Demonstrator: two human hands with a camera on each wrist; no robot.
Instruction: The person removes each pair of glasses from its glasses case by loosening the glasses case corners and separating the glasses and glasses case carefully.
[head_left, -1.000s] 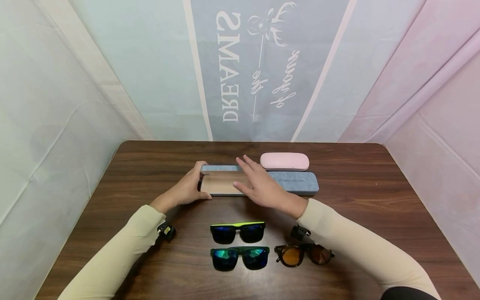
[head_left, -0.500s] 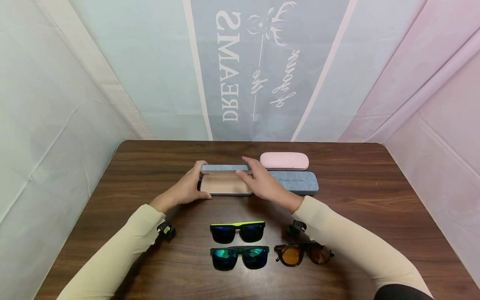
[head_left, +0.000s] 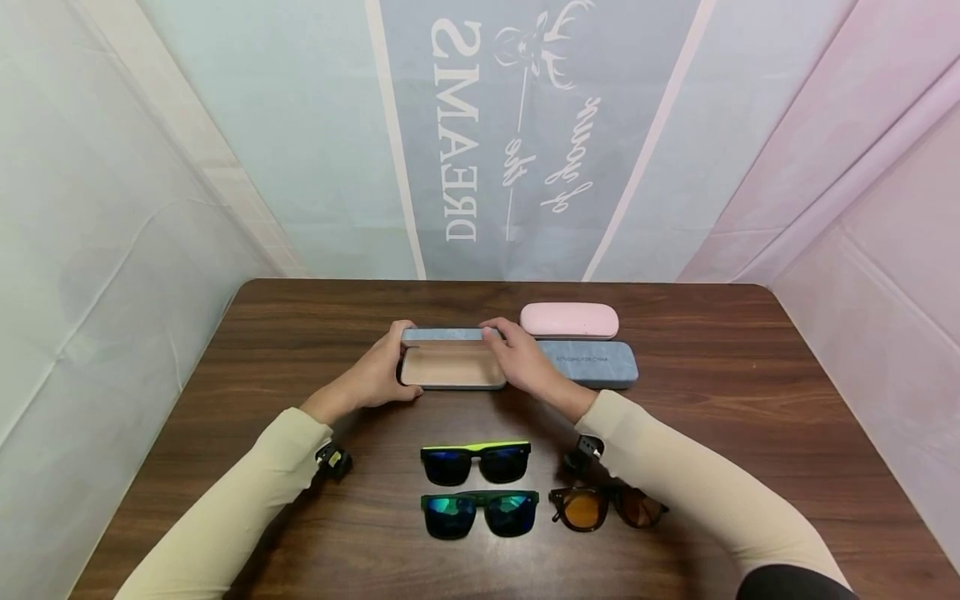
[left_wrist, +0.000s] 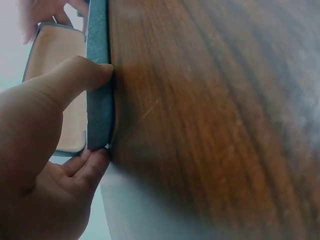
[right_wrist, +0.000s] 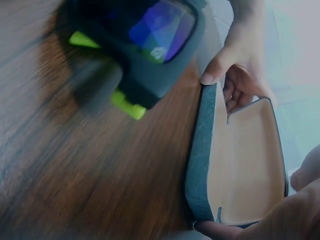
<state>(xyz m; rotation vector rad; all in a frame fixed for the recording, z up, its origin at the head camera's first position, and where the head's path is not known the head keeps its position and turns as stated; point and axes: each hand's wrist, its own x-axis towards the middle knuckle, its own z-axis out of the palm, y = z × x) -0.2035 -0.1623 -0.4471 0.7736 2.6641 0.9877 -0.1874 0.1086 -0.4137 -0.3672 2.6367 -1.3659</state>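
An open blue-grey glasses case (head_left: 453, 375) with a beige lining lies near the back of the table, its lid raised at the rear. My left hand (head_left: 371, 372) grips its left end. In the left wrist view the thumb (left_wrist: 92, 74) presses the front wall (left_wrist: 98, 120) and fingers curl at the end. At the case's right end, my right hand (head_left: 527, 360) holds the lid, thumb and fingers on the lid's edge. The right wrist view shows one of its fingertips (right_wrist: 212, 229) at the case's near corner. No glasses show inside the lining (right_wrist: 252, 165).
A shut blue-grey glasses case (head_left: 592, 364) sits just right of the open one, with a pink case (head_left: 570, 320) behind it. In front lie black-and-yellow sunglasses (head_left: 476, 464), green-framed sunglasses (head_left: 480, 515) and amber-lensed glasses (head_left: 585, 510). A hanging cloth (head_left: 337, 167) rises behind the table.
My right hand has moved back and closed in from over the open case to grip its right end and lid. The left hand has stayed on the left end.
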